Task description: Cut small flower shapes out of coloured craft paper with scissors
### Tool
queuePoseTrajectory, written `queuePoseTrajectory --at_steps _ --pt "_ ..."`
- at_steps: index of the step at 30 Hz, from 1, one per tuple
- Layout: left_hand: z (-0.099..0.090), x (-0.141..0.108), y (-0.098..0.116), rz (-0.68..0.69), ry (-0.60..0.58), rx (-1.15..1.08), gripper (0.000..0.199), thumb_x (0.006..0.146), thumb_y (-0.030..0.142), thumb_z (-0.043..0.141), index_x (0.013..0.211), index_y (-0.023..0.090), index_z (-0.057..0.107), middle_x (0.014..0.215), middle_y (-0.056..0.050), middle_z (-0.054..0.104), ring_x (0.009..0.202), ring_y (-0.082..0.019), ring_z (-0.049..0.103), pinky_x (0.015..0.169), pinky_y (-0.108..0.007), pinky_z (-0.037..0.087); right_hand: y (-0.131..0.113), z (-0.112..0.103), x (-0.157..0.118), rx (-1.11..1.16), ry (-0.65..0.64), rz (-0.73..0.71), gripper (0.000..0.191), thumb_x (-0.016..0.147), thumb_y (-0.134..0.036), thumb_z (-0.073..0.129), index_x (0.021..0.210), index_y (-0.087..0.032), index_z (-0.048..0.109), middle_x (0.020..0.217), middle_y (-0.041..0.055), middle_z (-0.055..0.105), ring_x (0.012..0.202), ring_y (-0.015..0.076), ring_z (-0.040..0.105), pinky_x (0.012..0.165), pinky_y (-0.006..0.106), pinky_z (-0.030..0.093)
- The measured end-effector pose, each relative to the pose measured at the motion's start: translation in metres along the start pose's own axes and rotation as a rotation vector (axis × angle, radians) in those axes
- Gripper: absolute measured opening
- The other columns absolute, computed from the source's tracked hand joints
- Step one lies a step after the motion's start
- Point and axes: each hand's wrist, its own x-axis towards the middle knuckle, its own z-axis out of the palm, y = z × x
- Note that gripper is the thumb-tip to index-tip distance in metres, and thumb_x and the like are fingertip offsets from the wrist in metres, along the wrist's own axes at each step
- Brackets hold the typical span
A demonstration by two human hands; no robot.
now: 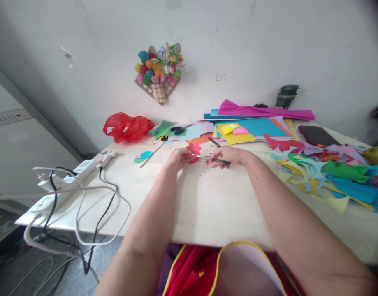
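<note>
A red paper flower [194, 149] with a scalloped edge is pinched at its left side by my left hand [178, 158]. From the right, my right hand [225, 156] grips dark-handled scissors [220, 161], whose blades point left and lie over the lower part of the red paper. Small red scraps show around the scissors and beside my right fingers. Just behind my right hand a dark pen-like stick [214, 142] rests on the table. Whether the blades are parted is too small to tell.
Cut paper scraps [312, 168] heap at the right, near a dark phone [320, 135]. Coloured sheets [256, 127], more scissors [179, 129] and a red plastic bag [125, 126] lie at the back. Blue and green paper circles [146, 155] and a power strip [65, 181] with cables are left.
</note>
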Motion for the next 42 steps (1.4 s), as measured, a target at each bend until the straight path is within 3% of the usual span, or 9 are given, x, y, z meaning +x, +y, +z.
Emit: queuePoseTrajectory --at_steps 13,24,42 --pt "-0.0005 0.0003 -0.0009 0.02 -0.014 -0.01 0.012 0.059 0.004 0.063 0.066 0.013 0.065 0.065 -0.008 0.071 0.062 -0.02 0.069 0.07 -0.032 0.059 0.0033 -0.0013 0.0032 0.018 -0.003 -0.017 0.049 0.056 -0.048 0.089 0.086 -0.012 0.075 0.049 -0.0036 0.056 0.042 0.0066 0.047 0.042 0.02 0.038" --pt "-0.0068 0.0061 -0.0036 0.016 -0.012 0.003 0.011 0.062 0.004 0.065 0.071 0.011 0.068 0.069 -0.009 0.072 0.067 -0.021 0.069 0.078 -0.036 0.057 0.0057 0.0021 0.0043 0.031 -0.048 -0.011 0.048 0.058 -0.053 0.088 0.08 -0.014 0.072 0.053 0.0002 0.064 0.041 0.007 0.05 0.041 0.019 0.04" --pt "-0.0047 0.0024 -0.0008 0.037 0.03 -0.011 0.012 0.061 0.005 0.067 0.071 0.012 0.066 0.066 -0.006 0.07 0.066 -0.019 0.068 0.076 -0.034 0.057 0.0057 0.0044 0.0067 0.047 -0.066 -0.037 0.048 0.058 -0.055 0.088 0.079 -0.015 0.069 0.052 -0.0024 0.062 0.043 0.0071 0.053 0.041 0.018 0.043"
